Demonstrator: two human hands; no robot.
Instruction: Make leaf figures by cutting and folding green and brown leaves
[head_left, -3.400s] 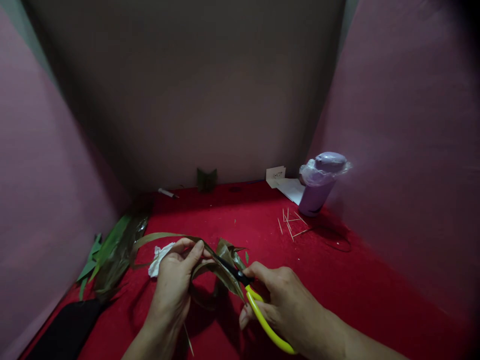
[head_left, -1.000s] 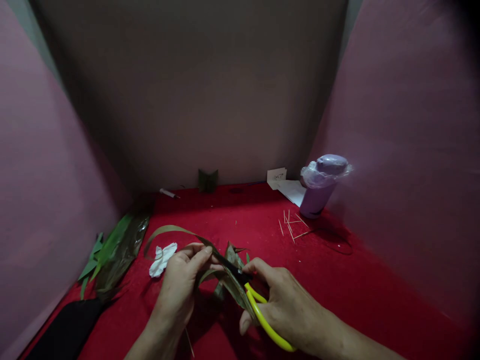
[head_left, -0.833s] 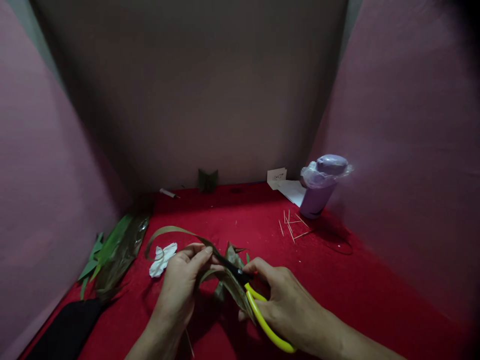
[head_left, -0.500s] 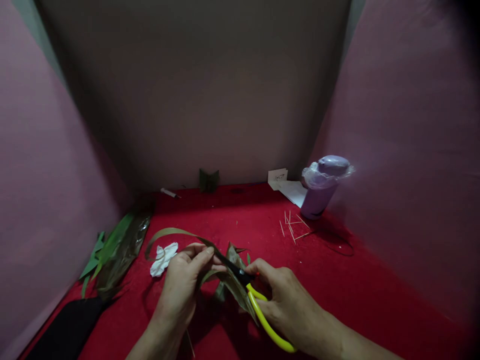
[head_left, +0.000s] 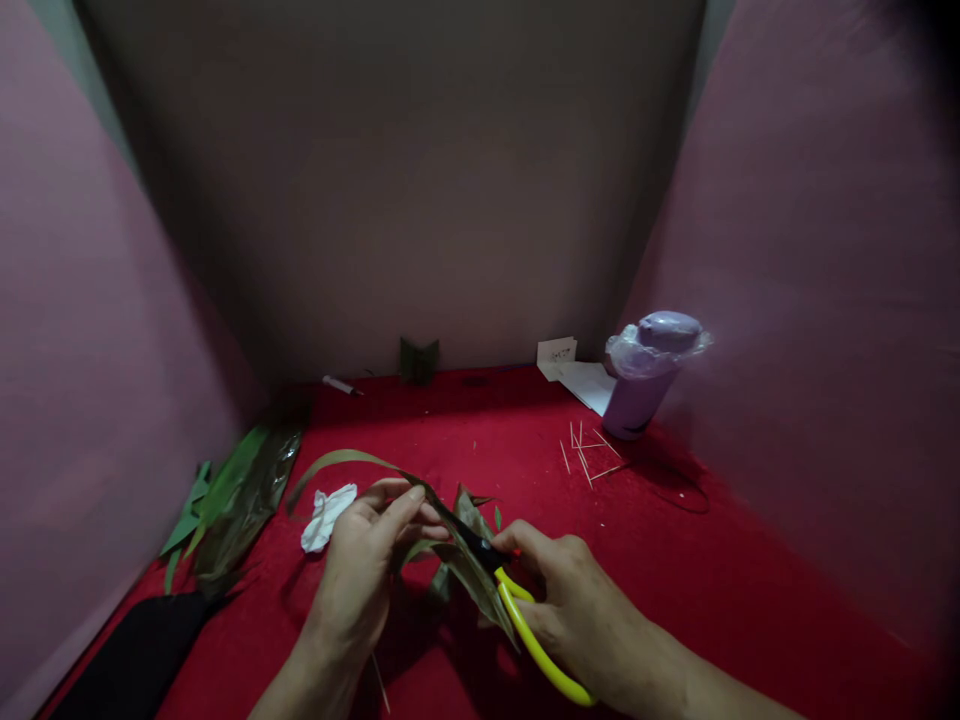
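My left hand (head_left: 367, 555) pinches a long olive-green leaf strip (head_left: 341, 458) between thumb and fingers; its far end curls out to the left. My right hand (head_left: 574, 605) is closed round the yellow handles of a pair of scissors (head_left: 536, 640). Their dark blades point up and left toward my left fingertips and lie along the leaf. Below the blades hangs a wider, dull green leaf piece (head_left: 480, 585). Other folded leaf bits sit behind and under it, partly hidden. Whether the blades are parted is unclear.
Crumpled white tissue (head_left: 328, 515) lies left of my hands. Further left are green leaves (head_left: 232, 490) and a black cloth-like item (head_left: 135, 655). Toothpicks (head_left: 589, 455), white papers (head_left: 589, 383) and a purple tumbler (head_left: 637, 395) stand right. A syringe (head_left: 341, 385) and folded leaf piece (head_left: 418, 360) lie at the back.
Almost nothing differs. The strip's curled end has shifted slightly left, and both hands hold nearly the same pose.
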